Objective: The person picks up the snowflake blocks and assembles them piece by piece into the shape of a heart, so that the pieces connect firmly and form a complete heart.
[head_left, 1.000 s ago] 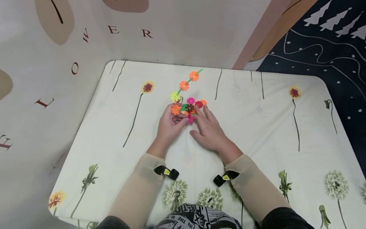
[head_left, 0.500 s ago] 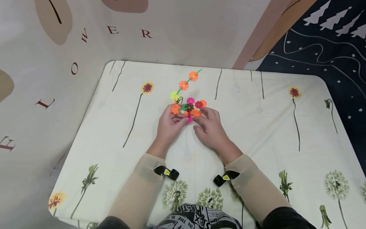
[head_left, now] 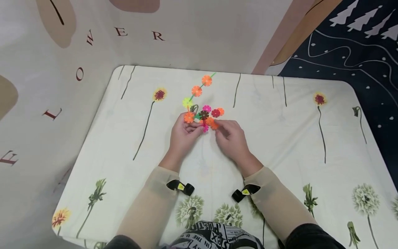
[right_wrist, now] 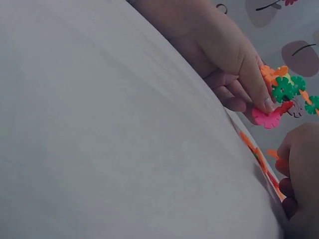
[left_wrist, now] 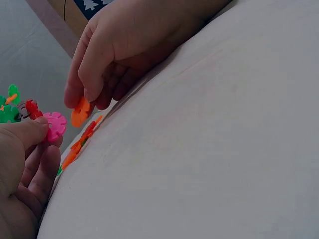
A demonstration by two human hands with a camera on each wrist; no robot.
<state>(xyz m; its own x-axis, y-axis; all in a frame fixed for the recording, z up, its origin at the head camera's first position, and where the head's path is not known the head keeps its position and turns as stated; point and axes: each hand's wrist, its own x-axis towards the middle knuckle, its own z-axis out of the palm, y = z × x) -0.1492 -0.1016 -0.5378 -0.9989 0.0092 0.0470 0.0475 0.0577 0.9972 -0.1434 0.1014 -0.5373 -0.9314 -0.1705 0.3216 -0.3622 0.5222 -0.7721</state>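
Observation:
My left hand [head_left: 184, 137] pinches a pink notched disc [left_wrist: 56, 127] between thumb and fingers. That disc is joined through a red one [left_wrist: 33, 109] to a brown disc [head_left: 204, 115], part of a chain of interlocking plastic discs in green, orange and yellow. The chain runs up past a yellow disc [head_left: 187, 102] to an orange disc [head_left: 206, 80] at its far end. My right hand [head_left: 232, 139] pinches a single orange disc [left_wrist: 79, 113] by its edge, a small gap from the pink one.
Loose discs lie on the table beneath and beyond the hands, among them a red disc [head_left: 215, 113] and a magenta disc [head_left: 206, 108]. The white tablecloth [head_left: 280, 138] carries printed flowers. A pale wall [head_left: 202, 41] with letters rises behind the table.
My right hand was spread over the loose discs; its fingers have drawn together and back toward me, now with an orange disc pinched. My left hand has barely moved.

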